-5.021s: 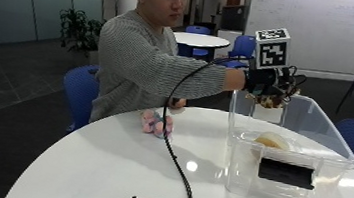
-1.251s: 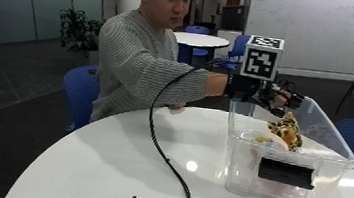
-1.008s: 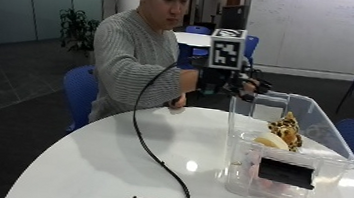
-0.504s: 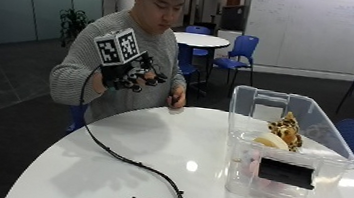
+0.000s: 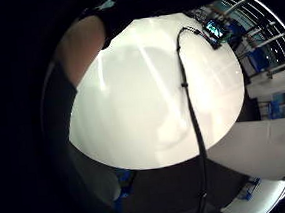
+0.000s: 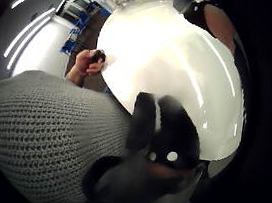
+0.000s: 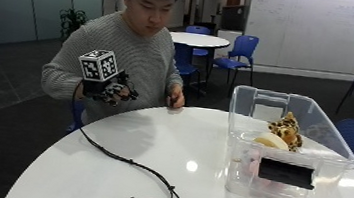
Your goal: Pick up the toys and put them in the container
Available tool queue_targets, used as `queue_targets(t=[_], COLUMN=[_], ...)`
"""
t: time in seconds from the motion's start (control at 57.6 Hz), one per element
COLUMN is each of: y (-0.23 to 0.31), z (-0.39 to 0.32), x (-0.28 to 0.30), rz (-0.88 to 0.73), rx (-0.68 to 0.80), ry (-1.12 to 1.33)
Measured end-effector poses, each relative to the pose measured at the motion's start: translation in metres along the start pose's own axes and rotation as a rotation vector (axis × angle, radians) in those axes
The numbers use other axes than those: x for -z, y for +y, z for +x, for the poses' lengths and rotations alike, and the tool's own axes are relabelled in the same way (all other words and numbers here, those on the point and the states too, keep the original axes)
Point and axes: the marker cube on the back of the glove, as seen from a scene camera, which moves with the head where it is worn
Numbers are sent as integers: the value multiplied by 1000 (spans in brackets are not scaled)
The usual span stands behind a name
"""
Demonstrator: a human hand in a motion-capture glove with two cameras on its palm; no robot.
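Observation:
A clear plastic container stands on the right side of the round white table. Inside it lie a spotted plush toy, a cream toy and a pink toy. I see no toy on the tabletop. My gloved right hand hangs in the air over the table's far left edge, close to the person's chest and well away from the container. Its fingers are loosely curled and hold nothing. Both palm views look down on the bare tabletop.
The person's bare left hand rests at the table's far edge with a small dark thing in it. A black cable trails from the glove across the table to its front edge. Blue chairs and another round table stand behind.
The gloved hand left the container after putting the spotted toy in, and swung left across the table to the person's side. The pink toy seen on the table earlier now lies in the container.

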Motion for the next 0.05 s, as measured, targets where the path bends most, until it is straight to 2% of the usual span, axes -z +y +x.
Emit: queue_targets(t=[0.052], y=[-1], z=[-1], x=[-1], rz=[5], rx=[0], ry=[-2])
